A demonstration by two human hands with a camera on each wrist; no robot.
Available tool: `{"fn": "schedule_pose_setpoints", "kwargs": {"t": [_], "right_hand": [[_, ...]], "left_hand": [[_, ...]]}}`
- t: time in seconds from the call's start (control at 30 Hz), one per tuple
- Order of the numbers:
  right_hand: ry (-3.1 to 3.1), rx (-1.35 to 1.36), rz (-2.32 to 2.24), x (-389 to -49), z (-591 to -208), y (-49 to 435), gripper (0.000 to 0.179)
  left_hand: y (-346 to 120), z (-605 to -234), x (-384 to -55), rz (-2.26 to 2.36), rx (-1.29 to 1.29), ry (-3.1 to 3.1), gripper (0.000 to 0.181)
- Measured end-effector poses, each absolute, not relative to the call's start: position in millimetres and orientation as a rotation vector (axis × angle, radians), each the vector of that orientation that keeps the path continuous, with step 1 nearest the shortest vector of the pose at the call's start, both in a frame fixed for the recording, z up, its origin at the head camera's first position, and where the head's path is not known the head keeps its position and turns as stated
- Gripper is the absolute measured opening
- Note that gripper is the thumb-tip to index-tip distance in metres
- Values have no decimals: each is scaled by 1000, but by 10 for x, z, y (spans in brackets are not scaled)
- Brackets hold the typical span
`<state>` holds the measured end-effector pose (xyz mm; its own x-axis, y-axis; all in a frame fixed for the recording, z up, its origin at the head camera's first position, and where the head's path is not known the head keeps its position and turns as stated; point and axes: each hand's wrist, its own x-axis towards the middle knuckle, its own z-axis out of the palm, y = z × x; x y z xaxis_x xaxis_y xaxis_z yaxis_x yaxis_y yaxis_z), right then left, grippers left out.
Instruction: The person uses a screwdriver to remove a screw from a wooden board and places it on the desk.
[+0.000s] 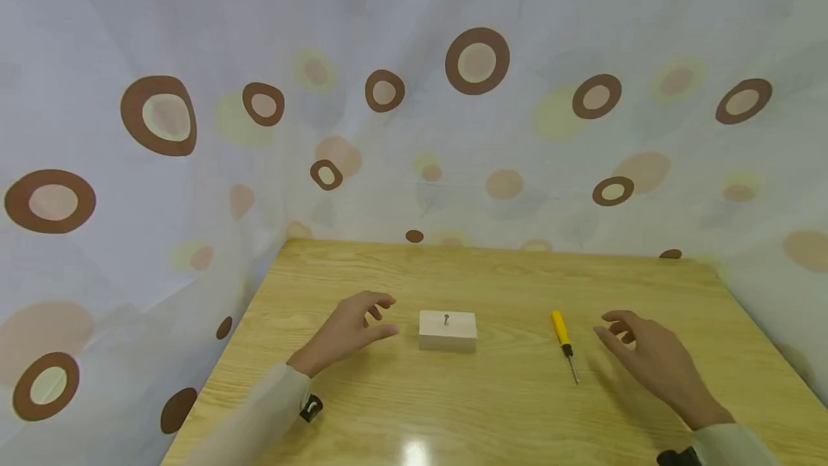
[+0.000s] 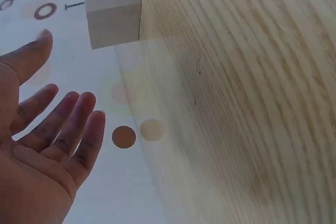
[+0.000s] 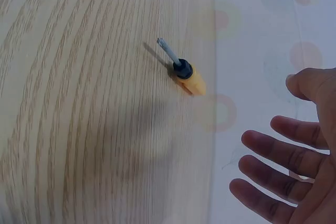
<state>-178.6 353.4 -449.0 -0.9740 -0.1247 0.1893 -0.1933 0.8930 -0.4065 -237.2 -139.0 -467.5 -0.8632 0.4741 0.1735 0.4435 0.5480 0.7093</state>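
A pale wooden block [image 1: 448,341] lies on the table with a screw [image 1: 446,319] standing upright from its top; the left wrist view shows the screw [image 2: 74,6] jutting from the block [image 2: 114,24]. Just left of the block hovers my left hand [image 1: 349,329], its fingers loosely bent and holding nothing. A screwdriver [image 1: 561,331] with a yellow handle and black collar lies to the right, tip toward me. My right hand [image 1: 653,358] is held to the right of the screwdriver, apart from it, with relaxed fingers. In the right wrist view the screwdriver's cross-shaped tip [image 3: 161,41] shows.
The light wood table [image 1: 491,408] has its far edge against a white curtain [image 1: 414,128] patterned with brown and beige ovals. The curtain also hangs along the left and right sides. Dark straps sit on both wrists.
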Motion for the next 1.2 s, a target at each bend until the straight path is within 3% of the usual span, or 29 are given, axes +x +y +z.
{"fn": "schedule_pose_setpoints", "kwargs": {"t": [0.57, 1.2], "right_hand": [[-2958, 207, 738, -1860, -4688, 3388, 50], [-3055, 175, 772, -2159, -4809, 3214, 50]], "left_hand": [[-967, -4831, -2489, 1066, 909, 2713, 67], [-920, -4866, -2496, 933, 953, 2796, 56]]}}
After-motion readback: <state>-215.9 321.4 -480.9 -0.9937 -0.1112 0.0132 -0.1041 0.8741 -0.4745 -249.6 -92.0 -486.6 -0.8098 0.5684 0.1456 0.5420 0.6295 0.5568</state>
